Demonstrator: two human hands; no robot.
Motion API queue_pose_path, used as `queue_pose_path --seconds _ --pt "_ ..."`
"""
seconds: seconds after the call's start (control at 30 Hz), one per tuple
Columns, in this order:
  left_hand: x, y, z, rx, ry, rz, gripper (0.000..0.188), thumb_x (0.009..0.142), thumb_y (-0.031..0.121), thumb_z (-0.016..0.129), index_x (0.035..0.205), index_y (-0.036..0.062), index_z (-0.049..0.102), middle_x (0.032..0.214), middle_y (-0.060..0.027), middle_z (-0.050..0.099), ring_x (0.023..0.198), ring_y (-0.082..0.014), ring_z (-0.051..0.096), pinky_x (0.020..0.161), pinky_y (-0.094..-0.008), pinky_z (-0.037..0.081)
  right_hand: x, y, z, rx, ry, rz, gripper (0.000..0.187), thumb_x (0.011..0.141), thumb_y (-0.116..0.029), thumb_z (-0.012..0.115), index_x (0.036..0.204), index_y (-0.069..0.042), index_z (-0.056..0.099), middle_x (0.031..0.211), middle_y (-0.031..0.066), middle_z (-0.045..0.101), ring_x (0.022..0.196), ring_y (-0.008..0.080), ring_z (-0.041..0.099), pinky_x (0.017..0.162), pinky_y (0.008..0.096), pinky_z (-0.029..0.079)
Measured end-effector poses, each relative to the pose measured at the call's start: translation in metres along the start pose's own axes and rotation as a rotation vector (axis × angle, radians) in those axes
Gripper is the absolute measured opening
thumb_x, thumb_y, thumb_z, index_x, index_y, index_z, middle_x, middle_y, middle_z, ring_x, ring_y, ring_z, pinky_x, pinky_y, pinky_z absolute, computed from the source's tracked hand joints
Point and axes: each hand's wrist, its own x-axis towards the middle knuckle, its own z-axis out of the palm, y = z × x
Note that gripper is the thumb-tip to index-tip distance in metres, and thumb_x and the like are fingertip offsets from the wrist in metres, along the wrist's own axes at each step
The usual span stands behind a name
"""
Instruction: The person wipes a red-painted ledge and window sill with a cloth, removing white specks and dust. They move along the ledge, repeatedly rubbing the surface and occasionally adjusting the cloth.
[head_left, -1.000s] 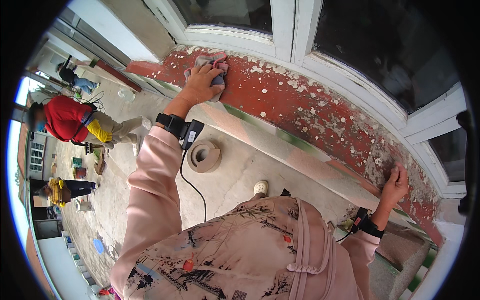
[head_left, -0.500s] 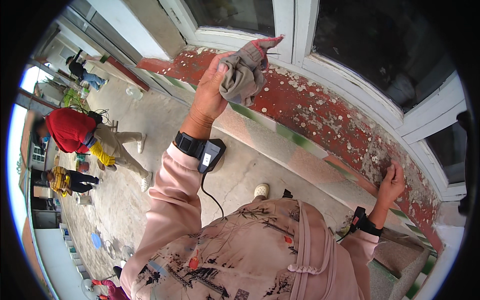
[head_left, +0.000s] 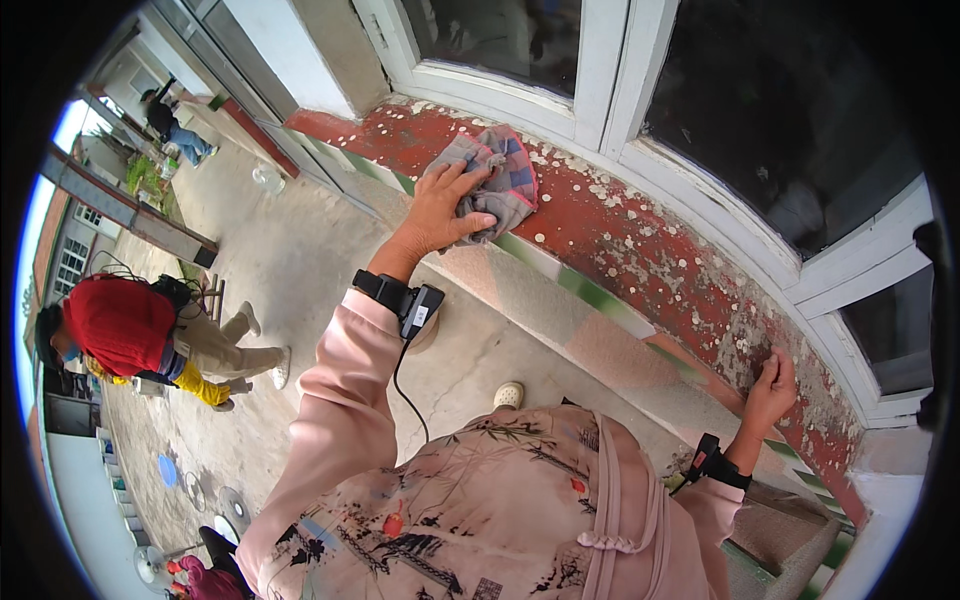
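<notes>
A crumpled grey cleaning cloth (head_left: 512, 178) with a pinkish-red edge and a bluish check patch lies against the red, flaking window sill (head_left: 640, 250). Over it rests my left hand (head_left: 440, 212), fingers bent around the fabric and thumb along its near side. Farther right, my right hand (head_left: 772, 392) is at the sill's near edge, its fingers curled together and nothing visible in them. Whether its knuckles touch the sill is hard to tell. Black straps with small devices circle both wrists.
White-framed windows (head_left: 600, 90) with dark glass rise behind the sill. Below it runs a pink-and-green patterned wall ledge (head_left: 560, 290). At left, a person in a red top and yellow gloves (head_left: 120, 320) stands on the concrete yard (head_left: 290, 240); other people are farther off.
My left hand has come down from holding the bunched cloth up near the window, and the cloth now spreads partly over the sill. My right hand stays almost in place.
</notes>
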Motion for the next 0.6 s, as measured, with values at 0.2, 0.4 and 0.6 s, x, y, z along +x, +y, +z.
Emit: queue_pose_path --seconds 0.2,0.4,0.6 --pt "-0.005 0.005 0.013 0.19 0.028 0.094 0.065 0.063 0.042 0.079 0.122 0.0243 0.06 0.136 -0.0162 0.047 0.124 -0.0369 0.04 0.103 -0.0567 0.027 0.0 -0.003 -0.001 -0.024 -0.012 0.013 0.015 0.093 -0.009 0.055 0.102 -0.002 0.065 0.081 0.0034 0.061 0.068 0.0092 0.05 0.062 0.0245 0.043" --pt "-0.011 0.008 0.013 0.168 0.191 0.2 0.044 0.06 0.011 0.077 0.102 0.0156 0.063 0.122 -0.0118 0.056 0.11 -0.0339 0.05 0.094 -0.0449 0.039 0.001 -0.003 -0.001 -0.079 -0.011 -0.03 0.015 0.092 -0.007 0.054 0.101 -0.002 0.065 0.085 0.0079 0.065 0.07 0.0141 0.056 0.067 0.0279 0.047" --pt "-0.026 0.019 0.013 -0.021 0.334 0.165 0.029 0.064 -0.003 0.067 0.09 0.0103 0.063 0.104 -0.0096 0.064 0.097 -0.0314 0.058 0.086 -0.0387 0.046 0.002 0.0 -0.002 -0.114 -0.038 -0.087 0.015 0.091 -0.006 0.054 0.1 -0.001 0.065 0.089 0.0116 0.067 0.075 0.0201 0.062 0.071 0.0308 0.049"
